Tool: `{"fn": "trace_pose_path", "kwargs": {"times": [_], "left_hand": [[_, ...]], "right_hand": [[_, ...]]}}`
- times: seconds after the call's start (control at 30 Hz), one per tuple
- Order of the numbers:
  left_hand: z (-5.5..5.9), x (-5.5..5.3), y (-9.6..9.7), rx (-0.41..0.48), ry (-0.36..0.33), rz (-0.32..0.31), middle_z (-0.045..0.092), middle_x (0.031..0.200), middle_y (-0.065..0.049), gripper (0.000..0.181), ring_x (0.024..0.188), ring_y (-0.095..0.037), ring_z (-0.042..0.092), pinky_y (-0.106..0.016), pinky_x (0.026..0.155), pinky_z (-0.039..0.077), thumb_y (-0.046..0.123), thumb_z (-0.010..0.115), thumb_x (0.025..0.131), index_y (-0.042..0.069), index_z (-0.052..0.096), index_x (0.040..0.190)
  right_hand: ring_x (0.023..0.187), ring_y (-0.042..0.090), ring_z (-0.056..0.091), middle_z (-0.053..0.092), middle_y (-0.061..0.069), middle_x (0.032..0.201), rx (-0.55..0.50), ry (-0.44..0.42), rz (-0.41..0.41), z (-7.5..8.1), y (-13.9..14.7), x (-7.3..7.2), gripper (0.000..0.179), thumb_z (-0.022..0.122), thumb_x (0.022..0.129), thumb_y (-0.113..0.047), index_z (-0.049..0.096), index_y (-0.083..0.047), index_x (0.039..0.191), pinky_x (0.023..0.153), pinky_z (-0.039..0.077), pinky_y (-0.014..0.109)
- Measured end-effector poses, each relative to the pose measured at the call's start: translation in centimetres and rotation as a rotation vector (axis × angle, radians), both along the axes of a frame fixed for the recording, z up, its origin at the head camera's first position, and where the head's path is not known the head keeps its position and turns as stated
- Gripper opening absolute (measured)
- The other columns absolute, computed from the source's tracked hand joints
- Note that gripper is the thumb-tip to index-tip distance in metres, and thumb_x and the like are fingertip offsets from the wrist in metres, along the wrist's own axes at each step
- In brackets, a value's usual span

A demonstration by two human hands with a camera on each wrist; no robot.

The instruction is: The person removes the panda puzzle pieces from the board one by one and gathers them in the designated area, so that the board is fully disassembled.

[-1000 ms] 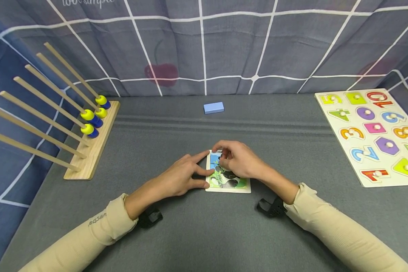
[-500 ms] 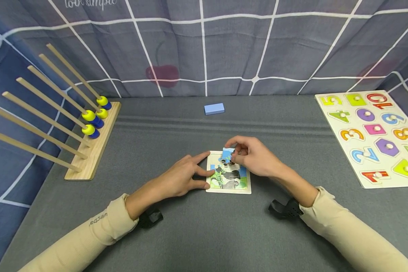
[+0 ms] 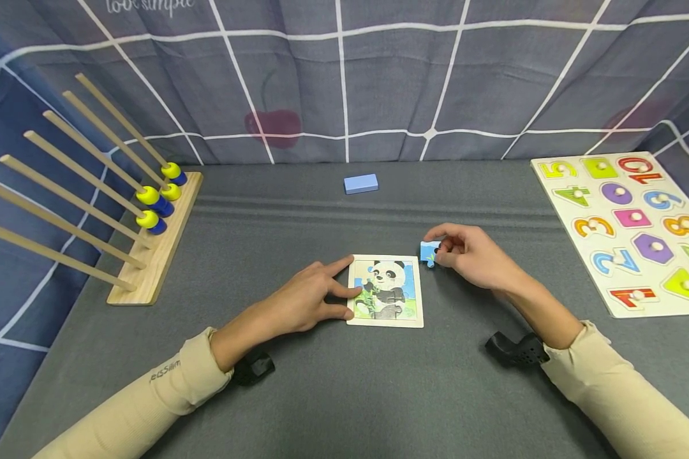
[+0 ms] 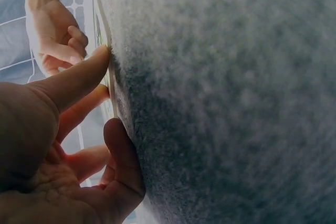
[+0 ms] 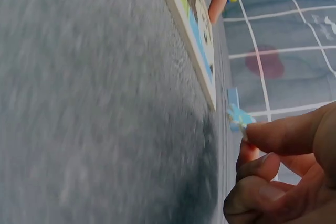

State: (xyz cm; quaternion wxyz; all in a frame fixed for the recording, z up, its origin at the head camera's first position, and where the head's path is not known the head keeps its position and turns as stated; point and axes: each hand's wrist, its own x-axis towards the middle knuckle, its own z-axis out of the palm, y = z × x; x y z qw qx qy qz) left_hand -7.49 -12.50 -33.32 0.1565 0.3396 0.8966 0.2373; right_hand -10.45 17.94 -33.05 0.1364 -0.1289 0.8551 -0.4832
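Note:
A small square panda jigsaw puzzle (image 3: pixel 387 298) lies flat on the grey table, a bare patch showing at its upper left. With fingers spread, my left hand (image 3: pixel 307 296) touches the puzzle's left edge; the left wrist view shows its thumb (image 4: pixel 79 80) against the thin board. Just off the puzzle's upper right corner, my right hand (image 3: pixel 476 258) pinches a blue puzzle piece (image 3: pixel 429 252) between thumb and fingertips. Seen from the right wrist, the piece (image 5: pixel 240 116) is tilted and held above the table; the fingers partly cover it.
A wooden bead rack (image 3: pixel 169 248) with upright rods and yellow and blue beads stands at the left. A light blue block (image 3: pixel 361 184) lies near the back curtain (image 3: pixel 385 76). On the right is a number-and-shape peg board (image 3: pixel 600 239).
My right hand has lifted the blue piece out of the puzzle's upper left and carried it right, past the frame's edge. The left hand has stayed in place.

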Motion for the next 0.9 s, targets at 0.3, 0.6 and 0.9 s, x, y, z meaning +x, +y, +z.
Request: {"fn": "trace_pose_path", "kwargs": {"times": [0.3,0.6,0.9], "left_hand": [[0.01,0.06,0.06,-0.006,-0.001,0.005,0.033,0.156,-0.016,0.041,0.095,-0.025,0.051,-0.042,0.085,0.043,0.029,0.078,0.085,0.016,0.071,0.124],[0.01,0.14,0.02,-0.007,-0.005,0.007,0.033,0.156,-0.016,0.041,0.095,-0.024,0.050,-0.041,0.084,0.043,0.029,0.077,0.086,0.016,0.070,0.125],[0.16,0.16,0.02,-0.002,-0.002,0.011,0.033,0.156,-0.016,0.042,0.093,-0.022,0.049,-0.040,0.084,0.042,0.029,0.078,0.085,0.016,0.071,0.124]], "right_hand": [[0.065,0.017,0.050,0.060,0.002,0.075,0.315,0.150,-0.007,-0.08,0.62,-0.08,0.027,0.064,0.088,0.001,0.068,0.002,0.115,0.066,0.038,0.036],[0.068,0.018,0.052,0.061,0.002,0.077,0.372,0.153,-0.036,-0.04,0.51,-0.17,0.023,0.069,0.087,-0.005,0.070,-0.002,0.110,0.067,0.038,0.038],[0.070,0.018,0.053,0.061,0.006,0.082,0.340,0.158,-0.025,-0.44,0.69,-0.19,0.021,0.069,0.087,-0.003,0.070,-0.001,0.108,0.069,0.039,0.038]]}}
